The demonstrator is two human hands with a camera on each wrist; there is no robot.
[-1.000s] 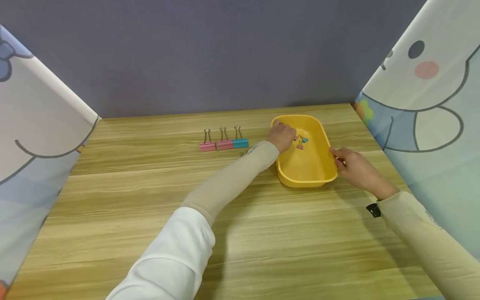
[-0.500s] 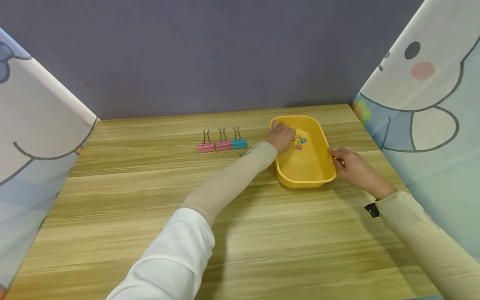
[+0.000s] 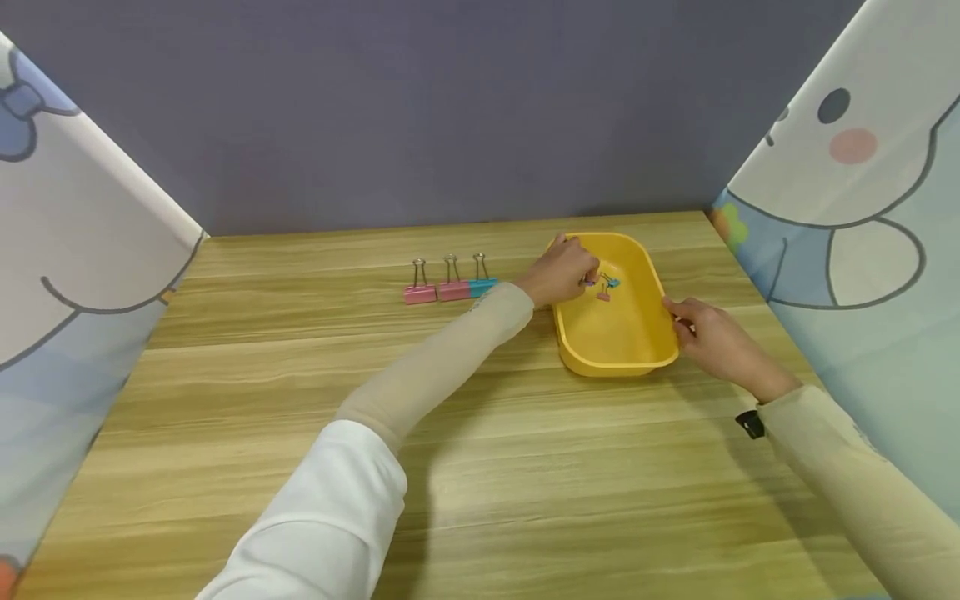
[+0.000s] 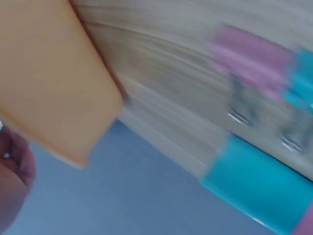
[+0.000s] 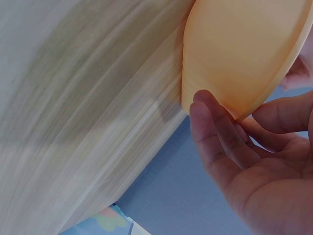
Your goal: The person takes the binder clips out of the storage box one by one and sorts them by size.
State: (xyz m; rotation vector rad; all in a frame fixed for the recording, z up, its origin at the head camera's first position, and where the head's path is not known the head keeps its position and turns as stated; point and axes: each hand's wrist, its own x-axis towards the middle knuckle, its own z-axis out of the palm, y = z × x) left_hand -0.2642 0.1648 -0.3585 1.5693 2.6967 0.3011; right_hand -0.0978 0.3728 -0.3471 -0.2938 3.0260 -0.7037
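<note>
In the head view, the left hand (image 3: 564,271) reaches over the left rim of the yellow tray (image 3: 615,333), fingers bent downward. Beside its fingertips shows a small purple clip (image 3: 589,283); whether they pinch it cannot be seen. A small pink clip (image 3: 603,297) and a small blue clip (image 3: 613,283) lie inside the tray. The right hand (image 3: 708,333) grips the right rim; in the right wrist view, its thumb and fingers (image 5: 210,127) pinch the edge of the tray (image 5: 234,49). At the left edge of the left wrist view, the left hand (image 4: 14,181) is only partly visible.
Left of the tray stand large binder clips in a row: a pink clip (image 3: 420,294), another pink clip (image 3: 453,290) and a blue clip (image 3: 482,287), partly behind the left sleeve. A dark partition (image 3: 450,117) rises behind the wooden table (image 3: 300,367).
The left wrist and forearm have shifted left and the hand has turned, with a purple clip now visible at its fingertips. The right hand keeps its grip on the tray.
</note>
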